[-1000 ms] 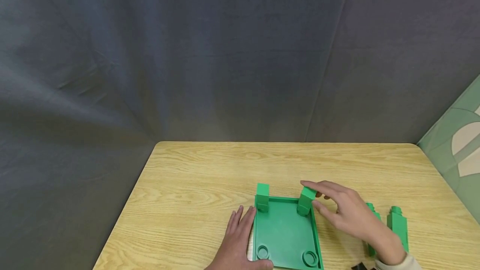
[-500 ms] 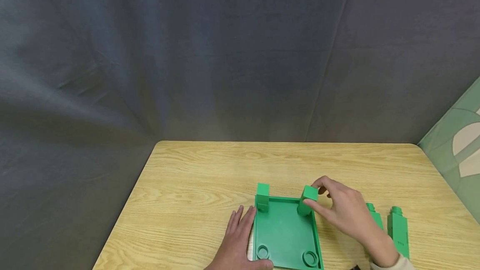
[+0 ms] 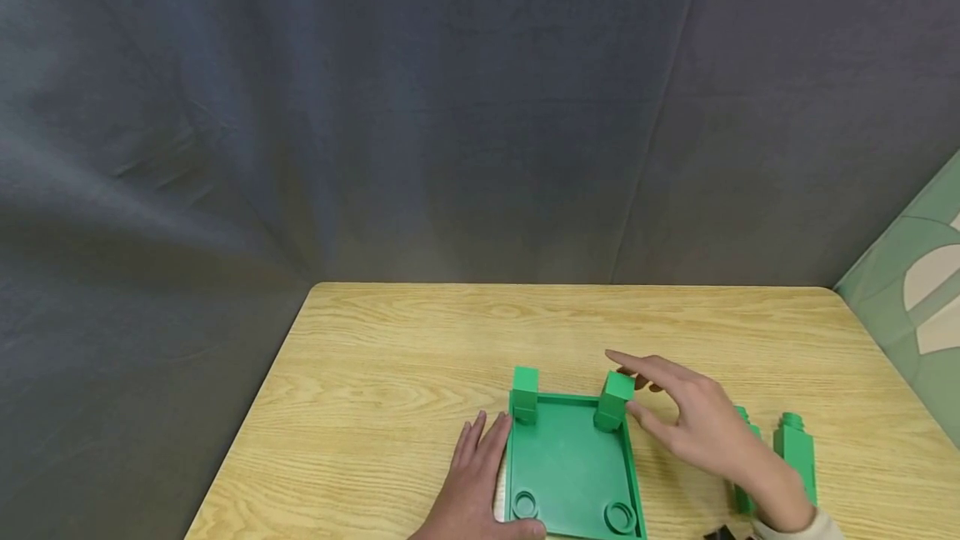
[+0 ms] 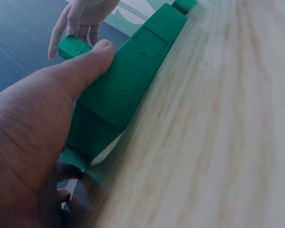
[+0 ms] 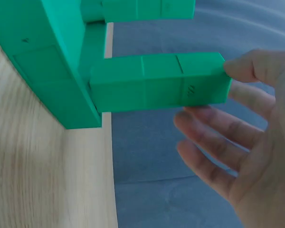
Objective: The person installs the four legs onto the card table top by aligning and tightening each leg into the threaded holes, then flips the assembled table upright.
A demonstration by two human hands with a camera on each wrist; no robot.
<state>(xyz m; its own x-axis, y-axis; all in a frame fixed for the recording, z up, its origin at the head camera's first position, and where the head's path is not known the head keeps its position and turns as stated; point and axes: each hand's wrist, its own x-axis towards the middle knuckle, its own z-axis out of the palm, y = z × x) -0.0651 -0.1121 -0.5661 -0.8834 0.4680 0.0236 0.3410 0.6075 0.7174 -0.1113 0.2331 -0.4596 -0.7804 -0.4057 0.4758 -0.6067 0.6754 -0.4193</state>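
Note:
A green toy tabletop (image 3: 573, 473) lies upside down on the wooden table, round sockets showing in its two near corners. My left hand (image 3: 480, 473) rests at its near left corner, fingers laid along the left wall and thumb on the front edge. In the left wrist view the thumb presses the tabletop's outer wall (image 4: 133, 61). One square green leg (image 3: 526, 394) stands upright in the far left corner. At the far right corner my right hand (image 3: 693, 423) holds a second leg (image 5: 161, 80) near its top between thumb and fingers; that leg leans slightly.
Two more green legs lie to the right: one (image 3: 797, 452) has its threaded end pointing away, and another (image 3: 742, 498) is partly hidden under the right forearm. Behind the wooden table (image 3: 390, 357) hangs a dark grey curtain (image 3: 480, 148).
My right hand turned the far right leg, its thumb coming across the front and then back to the right side, index finger stretching out behind. The left hand and tabletop stayed still.

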